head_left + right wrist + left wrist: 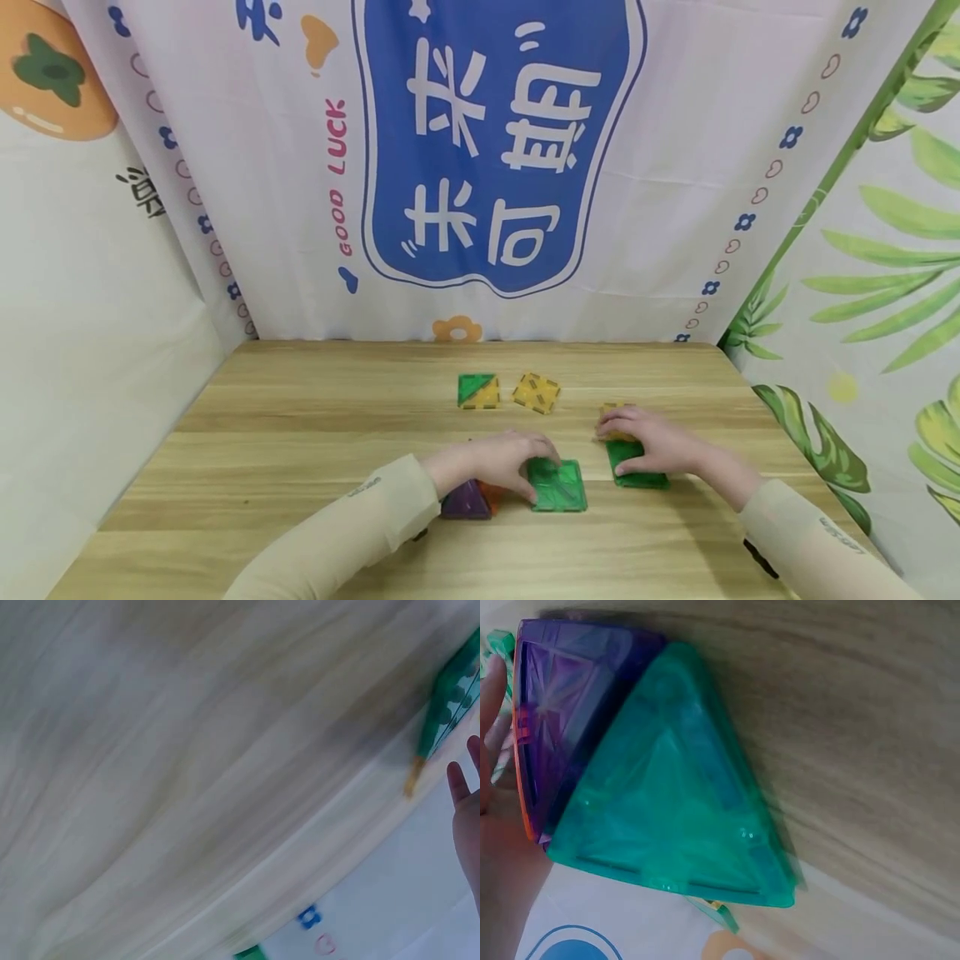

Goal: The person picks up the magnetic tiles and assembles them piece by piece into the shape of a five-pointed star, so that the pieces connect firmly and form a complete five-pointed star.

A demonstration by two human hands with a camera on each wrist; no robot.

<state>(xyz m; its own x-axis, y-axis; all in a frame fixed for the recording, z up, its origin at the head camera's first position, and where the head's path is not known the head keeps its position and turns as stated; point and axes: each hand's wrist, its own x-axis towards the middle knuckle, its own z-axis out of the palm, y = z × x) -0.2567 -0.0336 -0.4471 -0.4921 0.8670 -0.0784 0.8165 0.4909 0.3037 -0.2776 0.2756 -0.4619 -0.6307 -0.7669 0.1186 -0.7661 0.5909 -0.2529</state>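
In the head view my left hand [501, 461] holds a green square magnetic tile [564, 490] by its left side, thumb at the near corner and fingers at the far edge. Beside its wrist stands a purple triangular tile [467, 503] joined to an orange one. The left wrist view shows this purple tile [570, 705] against a teal triangle [667, 802], tilted together like a pyramid. My right hand [658, 442] spreads over another green tile [643, 479] and a yellow tile [609, 408] behind it. Its thumb lies on the green; its fingertips are on the yellow.
Further back on the wooden table [315, 467] lie a green-and-yellow square [478, 392] made of triangles and a turned yellow tile [536, 393]. A printed white cloth [300, 275] hangs behind the table's far edge, with more cloth along both sides.
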